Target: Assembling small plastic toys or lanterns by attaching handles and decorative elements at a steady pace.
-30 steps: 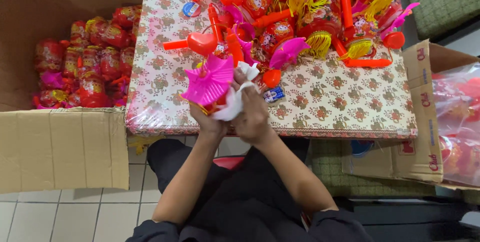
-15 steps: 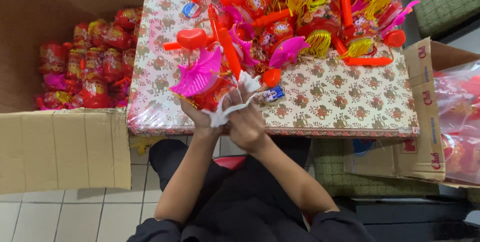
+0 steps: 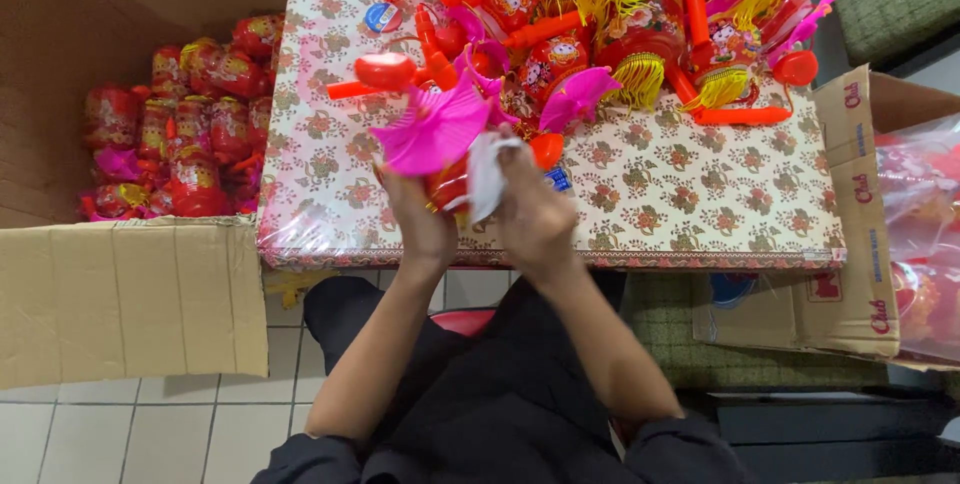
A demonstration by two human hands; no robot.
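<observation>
Pink-winged toy lantern (image 3: 440,144) (white wrapper (image 3: 487,174) too) held by both hands (image 3: 425,224).

We see a tabletop (image 3: 700,194) with a flowery cover; a heap of red toy lanterns (image 3: 620,34) with yellow tassels lies at its far side; on the left a big cardboard box (image 3: 120,294) holds more wrapped red toys (image 3: 180,134); another box (image 3: 850,244) stands on the right.

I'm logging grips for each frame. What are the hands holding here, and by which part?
Both hands hold one red toy lantern with a pink fan-shaped top: left hand under its body, right hand on the white wrapping beside it.
</observation>
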